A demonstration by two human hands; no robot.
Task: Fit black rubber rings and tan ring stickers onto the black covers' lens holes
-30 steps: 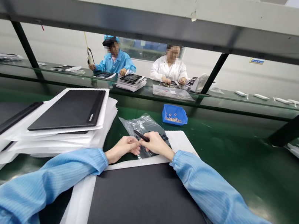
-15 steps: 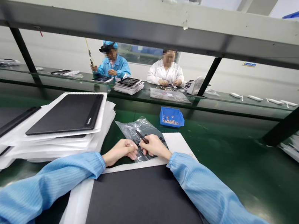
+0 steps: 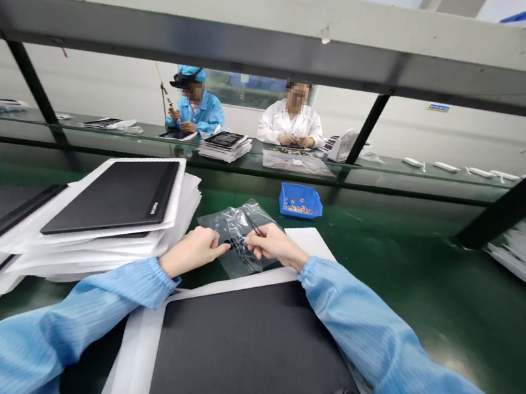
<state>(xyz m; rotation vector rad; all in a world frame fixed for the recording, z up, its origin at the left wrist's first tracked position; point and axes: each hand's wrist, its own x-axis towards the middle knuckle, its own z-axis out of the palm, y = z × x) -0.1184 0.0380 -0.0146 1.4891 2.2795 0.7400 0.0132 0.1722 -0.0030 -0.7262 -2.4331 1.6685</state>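
The right hand pinches slim dark tweezers between thumb and fingers, their tips over small black parts at the middle of the frame. These lie in or on a clear plastic bag. The left hand is half curled, its fingertips at the bag; whether it grips the bag, I cannot tell. The bag lies on a white sheet on the green worktop. A dark panel with two round openings lies at lower centre, a stack of dark panels on white sheets at left, and a blue tray of small parts just beyond the bag. Two co-workers sit across the far bench, handling items.
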